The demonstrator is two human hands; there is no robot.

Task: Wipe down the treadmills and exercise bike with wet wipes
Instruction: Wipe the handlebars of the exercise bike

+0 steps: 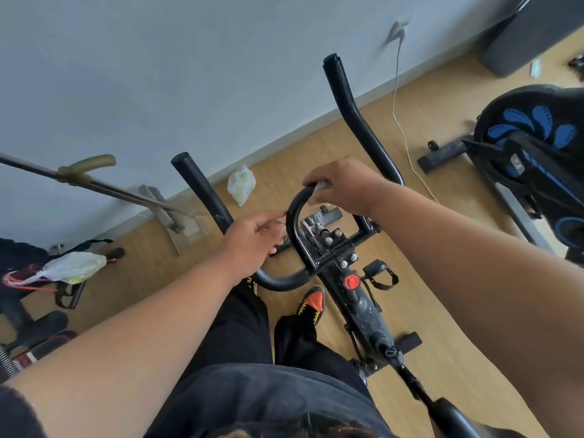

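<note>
Wipe on the inner handlebar loop

Hands are both up at the exercise bike [354, 279], which stands on the wooden floor [442, 358] near the foot of the grey wall. The right hand [344, 184] is curled over the top of the curved inner handlebar loop [295, 210], and a crumpled white wet wipe [321, 187] shows just under its fingers, pressed against the bar. The left hand [252, 238] sits beside the left side of that loop with its fingers bent and the fingertips close to or touching the bar; I cannot tell whether it grips anything. Two long black handlebar horns [354, 112] reach away toward the wall. A red knob [351, 282] sits on the frame below the clamp bolts, and a pedal [377, 271] hangs just to its right. An orange and black shoe [313, 303] stands on the floor next to the frame. A plastic bag [241, 184] lies by the skirting. A second bike with blue markings [534, 147] stands well apart near the floor's far right edge, and a white cable [398, 99] runs down the wall to the floor.
</note>
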